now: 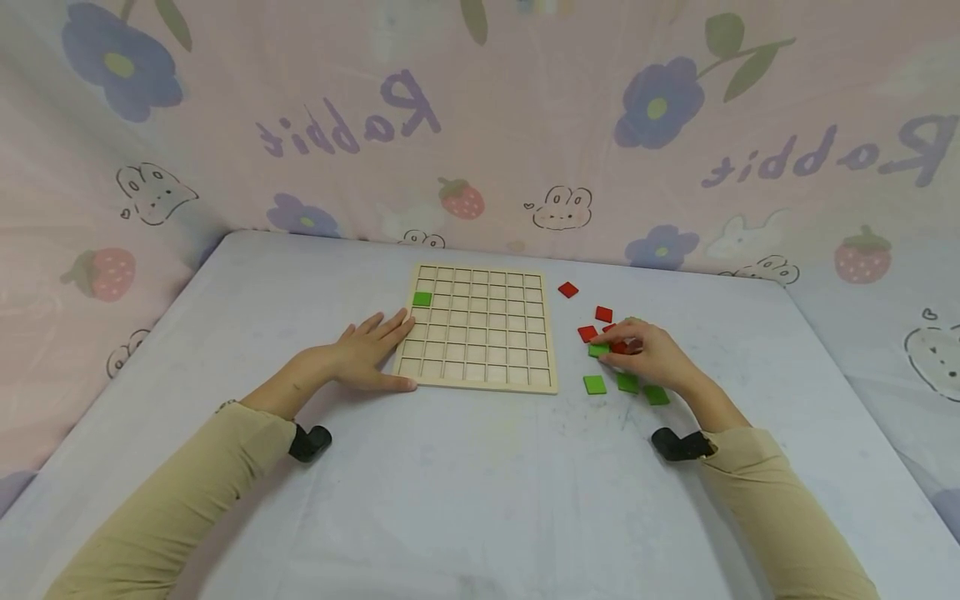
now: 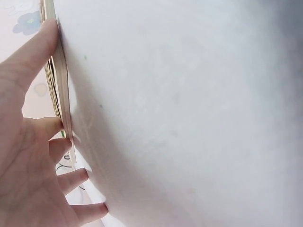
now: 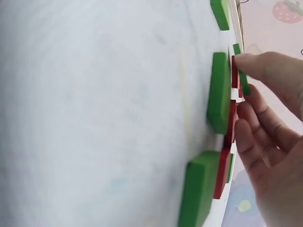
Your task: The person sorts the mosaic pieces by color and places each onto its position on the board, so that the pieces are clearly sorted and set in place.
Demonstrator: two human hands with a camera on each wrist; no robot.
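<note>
A light wooden grid board (image 1: pixel 487 389) lies on the table, with one green square tile (image 1: pixel 422 299) in its left column. My left hand (image 1: pixel 363 357) rests at the board's left edge with its fingers spread; the thumb touches the near corner. To the right of the board, my right hand (image 1: pixel 651 354) pinches another green tile (image 3: pixel 244 82) between thumb and fingertip, its edge toward the right wrist camera. Red tiles (image 1: pixel 587 334) lie around and partly beneath this hand. Nearer the front are several green tiles (image 1: pixel 595 385) on the table.
The white-covered table (image 1: pixel 480 492) extends around the board. A red tile (image 1: pixel 567 290) sits apart near the board's far right corner. Behind the table hangs a pink cloth (image 1: pixel 495 108) printed with rabbits, flowers and strawberries. Each wrist wears a black device (image 1: pixel 309 442).
</note>
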